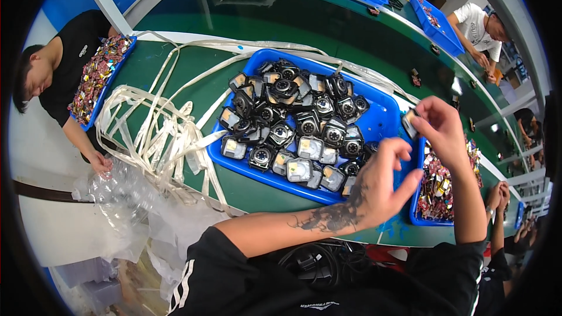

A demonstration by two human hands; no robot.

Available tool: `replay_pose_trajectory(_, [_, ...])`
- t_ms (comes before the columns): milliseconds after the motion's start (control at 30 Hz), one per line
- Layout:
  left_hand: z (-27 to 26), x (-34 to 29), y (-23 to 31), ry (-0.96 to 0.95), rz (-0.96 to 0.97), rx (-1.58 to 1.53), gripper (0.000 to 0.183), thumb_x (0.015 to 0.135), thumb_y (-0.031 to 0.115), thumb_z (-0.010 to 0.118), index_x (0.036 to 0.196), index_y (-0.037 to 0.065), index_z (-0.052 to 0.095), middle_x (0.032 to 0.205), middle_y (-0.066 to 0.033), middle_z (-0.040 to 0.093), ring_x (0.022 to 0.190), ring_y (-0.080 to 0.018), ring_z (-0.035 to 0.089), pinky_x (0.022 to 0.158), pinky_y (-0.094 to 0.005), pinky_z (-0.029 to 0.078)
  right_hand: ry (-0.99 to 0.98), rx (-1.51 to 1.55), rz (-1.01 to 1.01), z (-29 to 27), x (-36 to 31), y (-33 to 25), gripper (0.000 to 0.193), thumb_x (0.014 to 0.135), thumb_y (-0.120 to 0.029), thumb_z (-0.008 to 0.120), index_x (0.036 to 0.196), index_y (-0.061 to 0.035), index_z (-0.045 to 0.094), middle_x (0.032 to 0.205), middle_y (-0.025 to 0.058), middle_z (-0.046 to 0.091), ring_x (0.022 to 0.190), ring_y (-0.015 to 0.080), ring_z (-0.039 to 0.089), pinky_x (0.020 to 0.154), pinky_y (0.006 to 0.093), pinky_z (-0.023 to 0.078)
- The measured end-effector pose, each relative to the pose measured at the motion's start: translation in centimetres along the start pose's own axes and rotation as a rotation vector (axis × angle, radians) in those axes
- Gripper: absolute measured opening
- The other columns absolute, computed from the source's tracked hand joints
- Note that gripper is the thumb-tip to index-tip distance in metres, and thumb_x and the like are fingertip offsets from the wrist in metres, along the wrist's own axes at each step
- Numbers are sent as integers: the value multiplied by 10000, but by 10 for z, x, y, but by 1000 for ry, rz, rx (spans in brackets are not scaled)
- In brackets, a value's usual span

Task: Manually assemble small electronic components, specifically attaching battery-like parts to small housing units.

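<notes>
My right hand is closed at the fingertips on a small black smartwatch case with a pale panel, held above the gap between two blue trays. Over the right front part of the larger blue tray, my left hand has its thumb and fingers apart with nothing between them. Piled in that tray are several smartwatch cases; some show round black backs, others grey or pale panels. Small red and gold electronic parts fill the second blue tray, just below my right hand.
White strapping lies tangled left of the tray on the green table. A person at left is near clear plastic and a tray of small parts. Beyond, a green conveyor belt carries scattered pieces; another person works there.
</notes>
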State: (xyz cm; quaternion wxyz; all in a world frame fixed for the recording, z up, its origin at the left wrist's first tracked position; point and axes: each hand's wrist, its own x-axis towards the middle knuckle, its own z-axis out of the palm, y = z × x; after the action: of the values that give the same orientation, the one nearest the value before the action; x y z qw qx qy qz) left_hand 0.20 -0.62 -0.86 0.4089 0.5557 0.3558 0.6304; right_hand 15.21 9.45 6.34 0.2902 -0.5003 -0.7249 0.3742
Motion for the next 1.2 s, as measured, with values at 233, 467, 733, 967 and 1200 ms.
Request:
replay_pose_trajectory(233, [3,2,-12,-268,-417,-500,180,987,66,533,1153,-3,512,1015,-50,598,901,-92,618,774,-261,555,-105,145,56,-7,-65,-11,121,879,-65,663,949,31,640,850,41,652,762,93,639,689,239,529])
replay_pose_trajectory(467, [-9,18,-6,-218,-558,-564,198,950,58,580,1103,-67,577,926,-103,672,821,-192,694,705,-277,589,351,-696,15,-115,-60,49,173,881,-150,674,921,19,677,822,93,665,721,147,622,652,286,494])
replay_pose_trajectory(733, [-10,16,-5,-317,-794,-696,381,990,80,502,1341,-55,442,1136,-168,649,1023,-253,667,831,-330,566,-43,-541,38,-67,-58,69,185,797,-113,744,926,3,679,808,116,670,732,225,657,681,346,520])
replay_pose_trajectory(967, [-10,19,-6,-315,-702,-710,405,998,94,485,1359,-81,429,1135,-144,646,975,-212,663,797,-317,546,70,97,213,-72,-69,72,120,821,12,700,832,-32,589,830,0,623,780,63,598,706,219,496])
replay_pose_trajectory(1200, [-14,20,-6,-341,-701,-666,354,999,84,458,1352,51,449,1067,-111,617,894,-207,652,753,-298,532,397,101,123,-85,-111,58,114,858,16,665,968,4,641,918,17,654,823,66,599,751,206,481])
